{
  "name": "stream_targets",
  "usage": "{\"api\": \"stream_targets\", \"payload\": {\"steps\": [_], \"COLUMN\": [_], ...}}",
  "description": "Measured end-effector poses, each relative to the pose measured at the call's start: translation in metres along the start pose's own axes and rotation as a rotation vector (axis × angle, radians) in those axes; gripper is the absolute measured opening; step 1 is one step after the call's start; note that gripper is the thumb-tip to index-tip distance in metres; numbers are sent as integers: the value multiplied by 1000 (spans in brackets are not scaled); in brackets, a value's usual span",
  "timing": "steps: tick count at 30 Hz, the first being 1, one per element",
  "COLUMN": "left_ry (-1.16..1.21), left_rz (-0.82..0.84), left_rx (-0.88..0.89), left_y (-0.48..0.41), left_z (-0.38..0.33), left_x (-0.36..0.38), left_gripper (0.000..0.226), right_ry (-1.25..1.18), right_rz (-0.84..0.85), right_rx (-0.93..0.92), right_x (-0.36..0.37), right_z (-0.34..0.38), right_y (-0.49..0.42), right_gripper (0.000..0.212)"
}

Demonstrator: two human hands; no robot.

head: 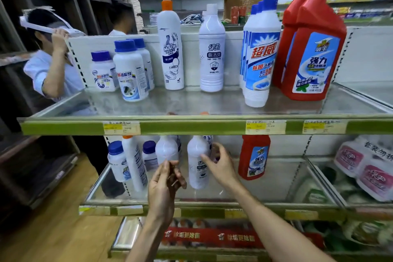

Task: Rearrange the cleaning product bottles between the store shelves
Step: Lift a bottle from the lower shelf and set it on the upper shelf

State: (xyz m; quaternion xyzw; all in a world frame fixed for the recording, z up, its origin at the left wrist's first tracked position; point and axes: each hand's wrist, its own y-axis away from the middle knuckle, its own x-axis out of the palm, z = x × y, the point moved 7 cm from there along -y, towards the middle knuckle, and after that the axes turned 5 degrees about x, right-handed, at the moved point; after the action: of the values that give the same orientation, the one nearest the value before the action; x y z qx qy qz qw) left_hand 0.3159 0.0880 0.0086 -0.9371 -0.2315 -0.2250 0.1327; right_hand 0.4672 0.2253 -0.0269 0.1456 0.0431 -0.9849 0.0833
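Standing on the lower shelf [276, 189]: white bottles [196, 168].

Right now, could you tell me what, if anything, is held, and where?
Nothing plainly: the right hand is spread open beside a white cleaner bottle; the left hand curls loosely, empty.

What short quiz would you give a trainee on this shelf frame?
1. True or false: the Mr Muscle bottle has an orange cap.
2. On the upper shelf, the red bottles stand: A) leftmost B) in the middle C) rightmost.
3. Fill in: the left hand and the right hand both reach to the ___ shelf.
Key: 1 true; 2 C; 3 lower.
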Motion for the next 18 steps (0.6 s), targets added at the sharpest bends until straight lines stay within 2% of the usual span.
{"api": "stream_targets", "payload": {"steps": [2,5,10,13,18], "left_ry": [-45,-80,-97,-100,-90], "left_rz": [-3,-14,-31,-29,-30], "left_rx": [-10,-25,-15,-14,12], "left_y": [0,-2,-9,-15,-17], "left_z": [0,-2,-9,-10,-15], "left_x": [-12,-30,-53,-57,-53], "left_gripper": [29,29,30,29,30], "right_ry": [31,44,18,17,148], "right_rz": [36,66,-60,2,75], "right_rx": [37,18,-38,-45,-201], "right_x": [16,37,42,43,43], "right_z": [-1,8,18,20,26], "right_y": [-18,-32,-24,-7,32], "right_gripper": [87,99,86,86,79]}}
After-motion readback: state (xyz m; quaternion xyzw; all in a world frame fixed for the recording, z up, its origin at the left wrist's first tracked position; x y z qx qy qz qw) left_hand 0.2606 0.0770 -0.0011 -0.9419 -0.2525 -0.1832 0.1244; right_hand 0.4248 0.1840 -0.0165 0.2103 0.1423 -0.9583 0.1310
